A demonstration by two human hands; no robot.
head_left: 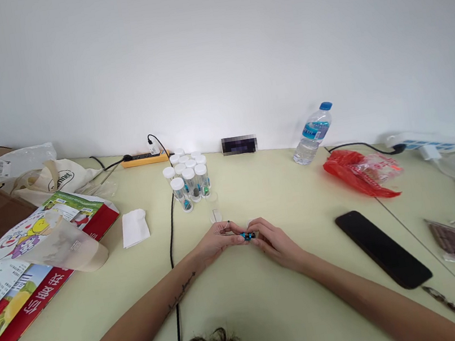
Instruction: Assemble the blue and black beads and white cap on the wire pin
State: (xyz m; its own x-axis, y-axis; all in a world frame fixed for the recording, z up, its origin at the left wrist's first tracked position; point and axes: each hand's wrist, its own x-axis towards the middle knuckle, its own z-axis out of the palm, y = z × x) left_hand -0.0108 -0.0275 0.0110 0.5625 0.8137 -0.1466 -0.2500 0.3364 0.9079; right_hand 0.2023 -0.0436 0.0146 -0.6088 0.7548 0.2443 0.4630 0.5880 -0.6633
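Observation:
My left hand (217, 241) and my right hand (276, 244) meet over the table, both with fingers closed in a pinch. Between their fingertips is a small blue and black piece (249, 236), perhaps beads; it is too small to name surely. A thin cord (222, 231) runs by the left fingers. Just beyond the left hand, a clear tube (212, 200) seems to lie or stand by itself. Several clear tubes with white caps (189, 177) stand grouped behind it, with small blue, green and dark bits inside.
A black phone (383, 248) lies to the right, beyond it a red plastic bag (350, 174) and a water bottle (312, 136). A white tissue (135, 228), a plastic cup (71, 245) and a red box (106, 216) are leftward. A black cable (172, 247) crosses under my left forearm.

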